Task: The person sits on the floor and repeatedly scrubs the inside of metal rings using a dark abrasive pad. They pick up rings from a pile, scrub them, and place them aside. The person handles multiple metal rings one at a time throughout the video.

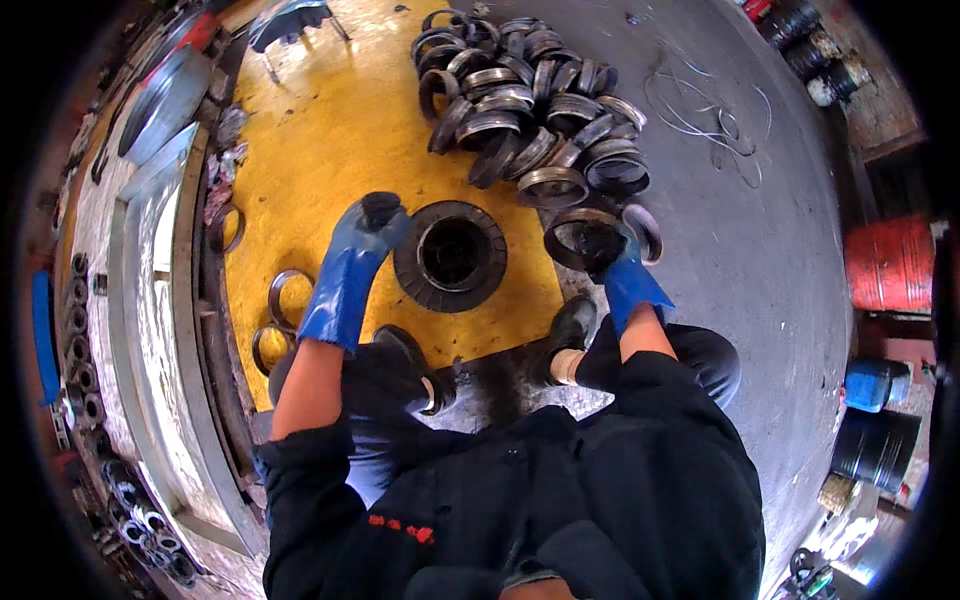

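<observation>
Both hands wear long blue rubber gloves. My left hand (372,228) is closed beside the left rim of a dark, thick round part (449,256) with a deep central hole, which lies on the yellow floor between my feet. Dark material or grime covers its fingers, and what they hold, if anything, cannot be made out. My right hand (614,256), its fingers blackened, is closed on the right side of a metal ring (566,232) at the near edge of the pile. A narrower metal ring (645,233) stands tilted just right of that hand.
A heap of greasy metal rings (530,100) fills the far middle. Loose rings (290,298) lie left on the yellow floor (310,130). Tangled wire (715,125) lies on the grey floor. A metal frame (150,330) runs along the left; a red drum (888,265) stands right.
</observation>
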Available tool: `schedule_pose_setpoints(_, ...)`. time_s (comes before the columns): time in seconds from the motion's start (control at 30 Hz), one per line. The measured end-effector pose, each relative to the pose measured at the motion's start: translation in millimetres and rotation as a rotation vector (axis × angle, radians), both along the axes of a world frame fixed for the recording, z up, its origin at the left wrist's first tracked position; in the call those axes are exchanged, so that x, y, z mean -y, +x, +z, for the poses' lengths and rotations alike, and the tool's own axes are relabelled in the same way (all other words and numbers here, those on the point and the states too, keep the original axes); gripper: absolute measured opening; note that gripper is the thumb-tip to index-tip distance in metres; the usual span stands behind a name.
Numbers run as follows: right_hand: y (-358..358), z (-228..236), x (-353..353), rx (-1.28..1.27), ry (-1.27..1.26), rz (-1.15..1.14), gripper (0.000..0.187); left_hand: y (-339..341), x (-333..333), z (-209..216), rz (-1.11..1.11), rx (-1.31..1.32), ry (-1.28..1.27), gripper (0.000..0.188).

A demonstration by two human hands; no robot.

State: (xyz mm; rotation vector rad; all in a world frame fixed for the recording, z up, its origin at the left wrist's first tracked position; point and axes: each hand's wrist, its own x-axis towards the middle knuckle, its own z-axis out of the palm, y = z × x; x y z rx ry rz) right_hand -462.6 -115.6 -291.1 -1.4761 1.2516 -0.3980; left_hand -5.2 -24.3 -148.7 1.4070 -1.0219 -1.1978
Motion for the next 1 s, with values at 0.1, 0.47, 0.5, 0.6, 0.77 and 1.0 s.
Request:
schedule_pose_setpoints(0.1,32.8,3.4,0.5,0.054,-0.044,0.186,0.032,-16.5,4.1,0.5,-0.065,0.181,-0.018,0.038)
schedule_pose_setpoints(0.47,198.0,90.0,-54.5,0.304,0.21,0.032,0.033,-28.7,-5.0,-67.5,-0.169,-0.15,0.296,0.074)
schedule_pose_setpoints(0.5,193.2,64.8,-52.2,0.239,0.043,0.063,0.033,-57.7,-1.6,-53.5,-0.121,-0.375,0.351,0.081)
schedule_pose_setpoints(0.6,250.6,61.0,-51.2,-0.149,-0.168,0.11,0.031,-38.7,-6.7,-106.6,0.042,-0.057,0.306,0.071)
schedule_pose_setpoints(0.77,226.3,25.0,-30.0,0.782,0.345,-0.077,0.032,-18.0,2.3,-141.1,0.15,-0.05,0.227,0.067)
schedule_pose_setpoints(1.0,121.1,-79.6,-15.6,0.821,0.647,-0.401,0.031,-72.7,34.2,-129.9,0.159,-0.179,0.042,0.066)
